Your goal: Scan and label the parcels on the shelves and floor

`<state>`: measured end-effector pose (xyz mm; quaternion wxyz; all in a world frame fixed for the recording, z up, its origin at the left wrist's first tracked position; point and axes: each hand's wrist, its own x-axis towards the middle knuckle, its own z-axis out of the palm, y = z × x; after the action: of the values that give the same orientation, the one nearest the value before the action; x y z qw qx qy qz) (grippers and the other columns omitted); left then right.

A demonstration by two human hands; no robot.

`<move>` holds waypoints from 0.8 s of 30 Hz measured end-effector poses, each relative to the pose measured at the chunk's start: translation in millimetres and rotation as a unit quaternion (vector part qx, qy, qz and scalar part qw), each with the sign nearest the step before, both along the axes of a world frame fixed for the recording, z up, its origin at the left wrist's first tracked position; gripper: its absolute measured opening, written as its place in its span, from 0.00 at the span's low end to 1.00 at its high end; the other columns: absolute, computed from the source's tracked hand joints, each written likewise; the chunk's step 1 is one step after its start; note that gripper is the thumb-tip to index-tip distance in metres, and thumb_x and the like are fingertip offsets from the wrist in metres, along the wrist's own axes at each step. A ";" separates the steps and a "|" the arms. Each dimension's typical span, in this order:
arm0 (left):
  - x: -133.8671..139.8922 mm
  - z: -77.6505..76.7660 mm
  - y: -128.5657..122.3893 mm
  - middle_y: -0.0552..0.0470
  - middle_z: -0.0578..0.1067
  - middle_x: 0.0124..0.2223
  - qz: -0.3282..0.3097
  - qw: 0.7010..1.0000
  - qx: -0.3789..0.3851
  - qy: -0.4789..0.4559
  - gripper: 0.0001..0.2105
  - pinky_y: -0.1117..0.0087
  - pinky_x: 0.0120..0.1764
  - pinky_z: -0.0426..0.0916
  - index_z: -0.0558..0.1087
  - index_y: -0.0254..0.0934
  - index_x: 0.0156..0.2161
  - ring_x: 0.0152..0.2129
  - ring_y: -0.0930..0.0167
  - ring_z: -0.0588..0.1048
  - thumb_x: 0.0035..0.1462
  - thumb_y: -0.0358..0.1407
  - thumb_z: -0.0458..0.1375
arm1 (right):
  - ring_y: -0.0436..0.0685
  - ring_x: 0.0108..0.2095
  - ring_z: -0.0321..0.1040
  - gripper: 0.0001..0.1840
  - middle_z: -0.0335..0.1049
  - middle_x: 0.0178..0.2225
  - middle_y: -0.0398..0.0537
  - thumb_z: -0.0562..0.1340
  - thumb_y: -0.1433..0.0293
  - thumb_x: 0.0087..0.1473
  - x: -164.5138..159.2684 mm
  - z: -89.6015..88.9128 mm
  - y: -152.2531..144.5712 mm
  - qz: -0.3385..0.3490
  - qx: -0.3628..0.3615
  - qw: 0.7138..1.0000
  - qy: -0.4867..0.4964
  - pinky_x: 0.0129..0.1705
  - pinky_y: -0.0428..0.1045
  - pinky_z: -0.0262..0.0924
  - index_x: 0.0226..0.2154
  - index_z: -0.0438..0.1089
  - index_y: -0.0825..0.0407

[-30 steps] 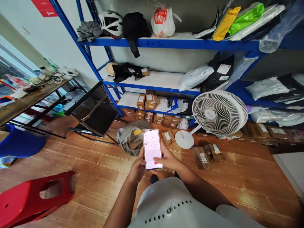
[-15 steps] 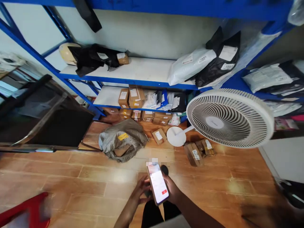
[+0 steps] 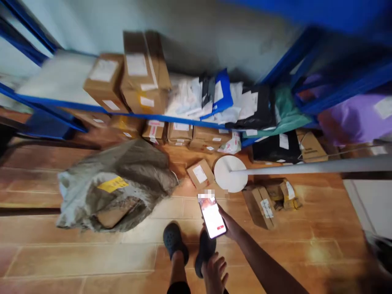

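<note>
My right hand (image 3: 227, 222) is wrapped round a smartphone (image 3: 213, 220) from its right side. The phone's lit screen faces up, mostly white with a red button near its lower edge. My left hand (image 3: 215, 271) hangs below the phone at the bottom of the view, apart from it. Its fingers are loosely bent and spread, with nothing in them. Beyond the phone, a small cardboard box (image 3: 200, 174) with a white label lies on the floor beside the round white fan base (image 3: 230, 185).
A large grey sack (image 3: 143, 171) holding a cardboard box lies open on the left. Blue-edged shelving (image 3: 82, 107) bears boxes and mailing bags. The fan's white pole (image 3: 306, 166) crosses to the right above two boxes (image 3: 263, 206). Dark clogs (image 3: 173, 239) are on my feet.
My left hand has come away from the phone and dropped lower. My right hand still holds the phone. The view has tilted down and closer to the lower shelf and floor.
</note>
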<state>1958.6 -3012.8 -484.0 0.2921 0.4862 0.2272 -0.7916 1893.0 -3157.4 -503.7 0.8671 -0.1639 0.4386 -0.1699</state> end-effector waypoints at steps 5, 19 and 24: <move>-33.6 -89.0 51.7 0.44 0.75 0.49 0.094 0.975 0.190 -0.073 0.29 0.55 0.42 0.69 0.67 0.53 0.53 0.53 0.52 0.70 0.42 0.49 0.62 | 0.64 0.39 0.76 0.32 0.74 0.45 0.61 0.54 0.47 0.57 -10.4 -140.2 -35.0 0.009 -0.026 0.999 0.031 0.44 0.60 0.65 0.52 0.63 0.55; -45.3 -131.1 28.8 0.49 0.74 0.32 0.178 0.933 0.308 -0.054 0.19 0.67 0.26 0.69 0.71 0.50 0.44 0.31 0.61 0.78 0.42 0.41 0.63 | 0.64 0.43 0.75 0.31 0.73 0.52 0.54 0.61 0.52 0.54 -12.0 -252.6 -104.5 0.012 -0.084 0.996 -0.027 0.47 0.66 0.68 0.56 0.58 0.46; -46.1 -135.0 23.0 0.49 0.72 0.31 0.191 0.933 0.301 -0.054 0.17 0.63 0.20 0.71 0.70 0.60 0.42 0.30 0.58 0.78 0.44 0.41 0.62 | 0.64 0.44 0.75 0.32 0.72 0.53 0.55 0.60 0.50 0.54 -12.5 -253.9 -106.2 0.014 -0.077 0.997 -0.029 0.48 0.66 0.68 0.56 0.58 0.47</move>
<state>1912.4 -2989.8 -619.0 0.2896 0.5407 0.5275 -0.5878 1880.5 -3263.6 -757.6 0.8667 -0.2311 0.3964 -0.1955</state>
